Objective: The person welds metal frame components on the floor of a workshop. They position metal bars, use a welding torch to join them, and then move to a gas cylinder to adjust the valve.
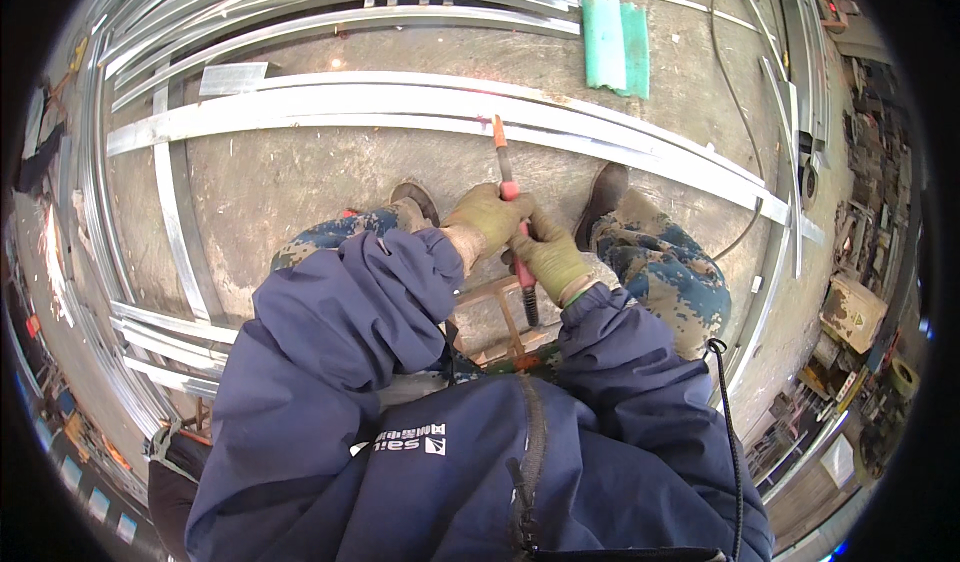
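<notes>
A welding torch (504, 167) with a red handle, a dark neck and a copper-coloured nozzle points away from me. Its nozzle end lies over the near part of a long silver metal profile (400, 103); whether it touches cannot be told. My left hand (487, 219), in an olive work glove, is closed around the front of the handle. Behind it, my right hand (551, 254), gloved the same way, grips the rear of the handle. A black coiled sleeve sticks out below that hand. Small reddish marks show on the metal beside the nozzle.
Teal sheet pieces (615, 47) lie beyond the profile, and a stack of metal lengths (340, 12) fills the far left. A dark cable (735, 82) curves along the right. My shoes (602, 202) stand just short of the profile. Sparks (53, 252) fly at far left.
</notes>
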`<state>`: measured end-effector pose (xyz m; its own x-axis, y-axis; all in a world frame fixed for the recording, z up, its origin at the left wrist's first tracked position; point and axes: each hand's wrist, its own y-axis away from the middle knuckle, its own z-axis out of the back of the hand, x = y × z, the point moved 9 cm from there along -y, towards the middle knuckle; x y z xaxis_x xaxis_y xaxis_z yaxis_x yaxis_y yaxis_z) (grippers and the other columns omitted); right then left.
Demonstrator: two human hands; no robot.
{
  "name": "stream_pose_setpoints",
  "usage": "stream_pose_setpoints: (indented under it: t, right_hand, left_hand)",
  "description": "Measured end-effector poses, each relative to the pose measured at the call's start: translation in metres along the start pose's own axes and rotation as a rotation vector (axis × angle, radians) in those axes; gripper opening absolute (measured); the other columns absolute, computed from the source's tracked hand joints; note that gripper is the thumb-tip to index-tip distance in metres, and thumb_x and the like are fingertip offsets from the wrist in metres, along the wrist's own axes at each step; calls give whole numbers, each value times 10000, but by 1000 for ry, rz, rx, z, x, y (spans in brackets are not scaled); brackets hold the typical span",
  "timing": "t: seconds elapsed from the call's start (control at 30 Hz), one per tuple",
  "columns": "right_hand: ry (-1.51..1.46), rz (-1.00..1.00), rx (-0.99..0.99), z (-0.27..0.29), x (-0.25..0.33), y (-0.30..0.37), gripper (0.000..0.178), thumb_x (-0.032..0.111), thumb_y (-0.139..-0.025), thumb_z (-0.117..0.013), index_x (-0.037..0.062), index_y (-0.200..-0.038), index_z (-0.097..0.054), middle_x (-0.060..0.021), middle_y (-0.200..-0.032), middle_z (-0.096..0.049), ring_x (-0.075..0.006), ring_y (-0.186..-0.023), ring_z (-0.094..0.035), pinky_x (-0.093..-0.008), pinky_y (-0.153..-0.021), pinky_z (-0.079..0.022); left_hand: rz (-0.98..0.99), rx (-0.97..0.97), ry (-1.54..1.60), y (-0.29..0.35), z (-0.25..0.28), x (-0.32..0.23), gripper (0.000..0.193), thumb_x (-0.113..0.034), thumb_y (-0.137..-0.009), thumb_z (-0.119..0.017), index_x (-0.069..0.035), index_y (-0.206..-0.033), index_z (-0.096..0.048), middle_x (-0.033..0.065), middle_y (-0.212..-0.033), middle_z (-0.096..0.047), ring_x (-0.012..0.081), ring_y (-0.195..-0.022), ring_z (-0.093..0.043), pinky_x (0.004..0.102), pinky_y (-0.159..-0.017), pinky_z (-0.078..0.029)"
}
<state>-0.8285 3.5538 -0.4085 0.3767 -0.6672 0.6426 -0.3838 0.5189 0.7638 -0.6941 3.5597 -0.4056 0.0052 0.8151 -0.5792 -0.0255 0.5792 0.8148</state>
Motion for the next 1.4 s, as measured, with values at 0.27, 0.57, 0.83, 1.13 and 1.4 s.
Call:
stream_pose_setpoints:
  t: [0.27, 0.57, 0.83, 1.13, 1.4]
  right_hand:
    - [310, 28, -29, -4, -40, -11, 600, 217, -975, -743, 170, -1517, -490, -57, -996, -701, -163, -890, -680, -336, -802, -559]
    - [388, 9, -275, 48, -162, -93, 705, 143, -890, -773, 107, -1525, -470, -141, -1214, -719, -222, -1074, -694, -357, -931, -540]
    - [590, -43, -503, 98, -114, -110, 502, 272, -927, -674, 69, -1379, -600, -217, -1226, -709, -415, -1126, -679, -479, -974, -518]
    - [1284, 572, -675, 114, 110, -96, 479, 200, -838, -699, 94, -1300, -635, -126, -1279, -646, -381, -1203, -583, -533, -1076, -410]
    - [1435, 751, -611, 139, 102, -127, 290, 206, -801, -722, 143, -1084, -695, -92, -1100, -681, -338, -1108, -604, -507, -976, -448]
  left_hand:
    - [58, 38, -466, -11, 0, 20, 538, -478, -941, -634, 22, -1105, -746, 217, -1014, -756, 330, -986, -729, 405, -877, -539]
    - [-134, -7, -568, -23, -13, 7, 607, -494, -936, -668, 45, -1213, -697, 248, -1111, -736, 350, -1060, -717, 403, -924, -539]
    - [-174, 23, -514, -18, -10, -2, 639, -460, -926, -681, 65, -1287, -629, 260, -1168, -711, 361, -1077, -702, 393, -929, -538]
    - [-224, 16, -466, -19, -12, -6, 527, -471, -931, -652, -1, -1169, -673, 233, -1065, -712, 337, -995, -694, 409, -885, -525]
    - [-253, 80, -405, -25, -23, -4, 530, -467, -969, -643, -33, -1271, -674, 210, -1172, -728, 341, -1102, -696, 414, -951, -521]
